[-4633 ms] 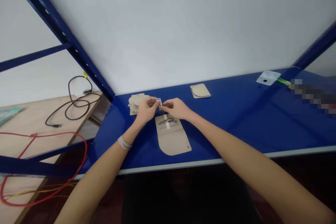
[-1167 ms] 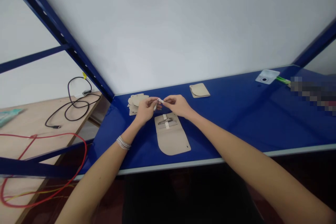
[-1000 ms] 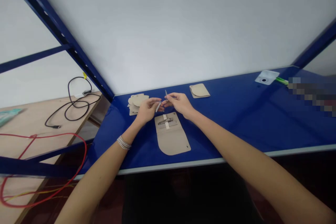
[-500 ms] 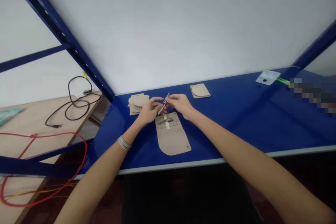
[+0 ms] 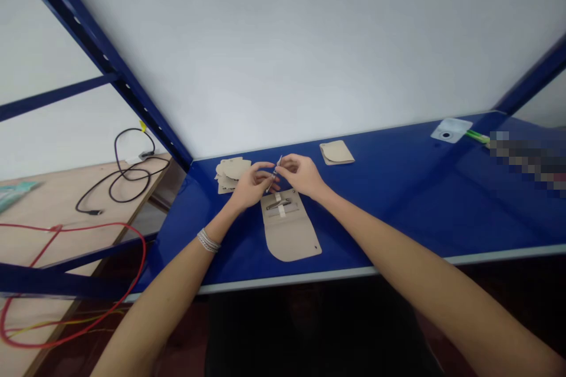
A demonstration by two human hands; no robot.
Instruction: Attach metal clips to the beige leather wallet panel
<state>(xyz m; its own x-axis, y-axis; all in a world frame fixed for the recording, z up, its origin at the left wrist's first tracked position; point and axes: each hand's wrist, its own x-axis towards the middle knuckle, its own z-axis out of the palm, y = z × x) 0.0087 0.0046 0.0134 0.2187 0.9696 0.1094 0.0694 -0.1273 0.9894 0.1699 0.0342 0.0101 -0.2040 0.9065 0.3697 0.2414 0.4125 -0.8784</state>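
Note:
A slim, shiny metal tool (image 5: 269,183) is pinched between both hands above the table; its exact kind is too small to tell. My left hand (image 5: 252,187) grips its lower end, fingers curled. My right hand (image 5: 300,174) holds the upper end between thumb and fingertips. Just below them lies an unfolded beige case (image 5: 292,240), flat with its rounded flap toward me. A nail clipper (image 5: 278,204) sits in the case's upper half, at a whitish strap (image 5: 282,211).
Left of my hands is a pile of beige cases (image 5: 233,169). One folded case (image 5: 337,152) lies at the back. A white packet (image 5: 451,129) with a green strip is far right on the blue table (image 5: 398,200). Blue posts frame the table; black and red cables (image 5: 132,227) lie left.
My right hand has shifted slightly left and up, and the metal tool has turned so that it shows more edge-on. The left hand stays nearly in place.

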